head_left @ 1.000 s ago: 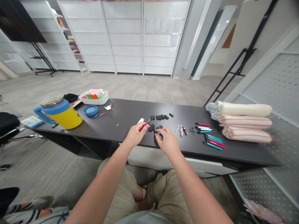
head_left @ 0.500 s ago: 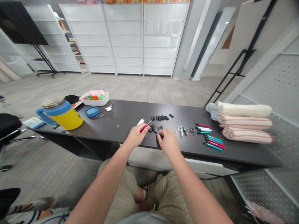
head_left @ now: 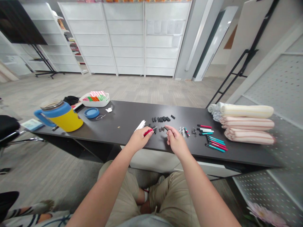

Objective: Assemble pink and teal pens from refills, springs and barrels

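Note:
In the head view, my left hand grips a red pen barrel from which a thin tip points right. My right hand pinches a small dark pen part, held apart from that tip. White thin sticks lie beside my left hand, and black tubular pieces are lined up beyond both hands. Between the hands sits a little cluster of brownish pieces. Right of my right hand are clear and coloured small parts and tiny metallic pieces.
Several red, teal and white pens lie to the right, near rolled towels. A yellow and blue mug, a blue lid and a white basket stand left on the dark table.
My right hand has risen slightly and shifted right, bringing the small dark part into view. The red barrel has moved slightly right and down, its tip now pointing towards my right hand.

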Demonstrator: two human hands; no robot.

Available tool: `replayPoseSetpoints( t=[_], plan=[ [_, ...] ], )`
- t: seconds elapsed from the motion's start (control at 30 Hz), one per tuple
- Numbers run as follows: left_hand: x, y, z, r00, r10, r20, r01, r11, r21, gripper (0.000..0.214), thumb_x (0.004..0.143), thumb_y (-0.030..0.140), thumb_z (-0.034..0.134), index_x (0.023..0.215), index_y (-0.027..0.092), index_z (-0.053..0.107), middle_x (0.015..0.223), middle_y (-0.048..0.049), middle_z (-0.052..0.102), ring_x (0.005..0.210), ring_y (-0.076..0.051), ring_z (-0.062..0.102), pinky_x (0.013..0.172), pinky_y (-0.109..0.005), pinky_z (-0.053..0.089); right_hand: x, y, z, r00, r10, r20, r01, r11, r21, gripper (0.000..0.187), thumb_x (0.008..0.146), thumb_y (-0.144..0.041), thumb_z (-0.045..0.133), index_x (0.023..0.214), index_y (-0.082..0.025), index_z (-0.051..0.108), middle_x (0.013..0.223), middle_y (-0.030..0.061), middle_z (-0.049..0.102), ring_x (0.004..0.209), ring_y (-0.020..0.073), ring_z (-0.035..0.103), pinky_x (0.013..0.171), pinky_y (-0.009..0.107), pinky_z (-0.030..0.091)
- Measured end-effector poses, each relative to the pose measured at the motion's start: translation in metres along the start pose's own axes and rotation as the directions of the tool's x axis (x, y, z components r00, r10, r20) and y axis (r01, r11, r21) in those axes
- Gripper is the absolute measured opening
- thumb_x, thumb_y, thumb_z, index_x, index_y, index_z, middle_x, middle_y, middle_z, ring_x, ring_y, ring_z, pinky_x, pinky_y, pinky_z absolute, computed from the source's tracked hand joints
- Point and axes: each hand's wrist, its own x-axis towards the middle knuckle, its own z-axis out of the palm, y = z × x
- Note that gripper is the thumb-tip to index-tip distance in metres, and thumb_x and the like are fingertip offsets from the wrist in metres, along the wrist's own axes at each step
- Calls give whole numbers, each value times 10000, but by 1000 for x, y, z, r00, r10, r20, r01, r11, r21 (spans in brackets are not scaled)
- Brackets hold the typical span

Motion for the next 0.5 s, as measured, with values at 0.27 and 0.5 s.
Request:
replayPoseSetpoints(
  t=[0.27, 0.5],
  plan=[
    [-2, -1, 1, 999, 35, 34, -36, 999, 4, 295, 1046, 422, 496, 1009, 226, 713, 953, -32, 746, 870, -199, 668, 785, -286, 478, -2, -2, 2, 999, 4, 35, -4, 1000, 7, 413, 994, -548, 496, 1201, -218, 636, 837, -17, 615, 535, 113, 551, 511, 259, 493],
    [-2, 1, 1, 991, 95, 97, -89, 994, -65, 271, 1041, 398, 514, 1089, 234, 725, 1064, -47, 763, 962, -202, 692, 852, -291, 513, -10, -15, 10, 991, -66, 116, 89, 973, -211, 288, 1028, -462, 439, 1133, -235, 582, 958, 30, 700, 639, 137, 622, 574, 268, 558]
  ],
)
